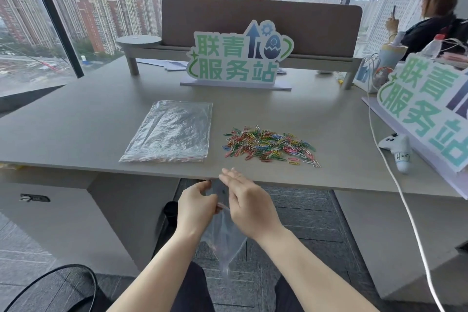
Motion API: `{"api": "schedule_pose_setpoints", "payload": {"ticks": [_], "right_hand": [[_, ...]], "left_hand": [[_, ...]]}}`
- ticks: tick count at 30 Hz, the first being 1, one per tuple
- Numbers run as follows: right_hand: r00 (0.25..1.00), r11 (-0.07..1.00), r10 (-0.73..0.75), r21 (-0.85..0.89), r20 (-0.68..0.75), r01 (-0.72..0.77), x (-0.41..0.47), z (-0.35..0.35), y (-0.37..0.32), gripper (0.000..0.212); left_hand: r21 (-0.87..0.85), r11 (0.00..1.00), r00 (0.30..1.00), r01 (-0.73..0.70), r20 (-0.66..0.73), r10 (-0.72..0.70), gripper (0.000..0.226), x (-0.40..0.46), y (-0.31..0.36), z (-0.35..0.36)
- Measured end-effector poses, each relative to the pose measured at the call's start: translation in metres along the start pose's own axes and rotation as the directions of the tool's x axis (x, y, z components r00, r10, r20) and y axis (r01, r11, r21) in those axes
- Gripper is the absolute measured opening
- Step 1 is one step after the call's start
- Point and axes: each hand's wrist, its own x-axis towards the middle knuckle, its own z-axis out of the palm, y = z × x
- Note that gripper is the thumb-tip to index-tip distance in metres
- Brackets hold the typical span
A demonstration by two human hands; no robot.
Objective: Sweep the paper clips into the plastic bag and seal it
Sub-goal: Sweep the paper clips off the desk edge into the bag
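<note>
Both hands work a bag point(224, 238) hanging below the surface point(101, 119) edge, lower centre. Left hand point(196, 206) fingers pinch its rim; right hand point(249, 206) fingers look loosely straight against it. Clips point(269, 145) lie mid-frame, apart. With the mouth barely parted, swept clips may spill to the floor.

A high-rise office. Shared desks point(101, 119) with a divider screen point(260, 23) face tall windows point(106, 7) over city towers.
</note>
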Motion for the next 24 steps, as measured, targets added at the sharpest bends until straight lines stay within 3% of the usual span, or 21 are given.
{"api": "schedule_pose_setpoints", "payload": {"ticks": [5, 9, 12, 16, 24], "right_hand": [[0.993, 0.996, 0.089, -0.035, 0.073, -0.087, 0.019, -0.008, 0.019, 0.055], [0.991, 0.994, 0.000, -0.108, 0.131, 0.015, 0.015, 0.000, 0.020, 0.052], [0.997, 0.999, -0.010, -0.042, 0.074, 0.013, 0.010, 0.000, 0.018, 0.050], [0.997, 0.997, 0.078, -0.022, 0.004, -0.077, 0.026, -0.010, 0.024, 0.049], [0.940, 0.946, 0.270, -0.237, 0.209, -0.219, 0.077, -0.010, 0.042, 0.064]], "left_hand": [[0.001, 1.000, 1.000, 0.004, -0.007, -0.004, 0.059, -0.002, 0.002, 0.000], [-0.006, 1.000, 1.000, 0.002, -0.007, -0.002, 0.059, -0.003, 0.003, 0.000], [-0.007, 1.000, 1.000, 0.004, -0.010, -0.004, 0.059, -0.004, 0.004, 0.001], [-0.003, 1.000, 1.000, 0.011, 0.002, -0.011, 0.059, -0.004, 0.004, 0.003], [0.002, 1.000, 1.000, 0.017, 0.002, -0.017, 0.059, -0.004, 0.008, 0.004]]}}
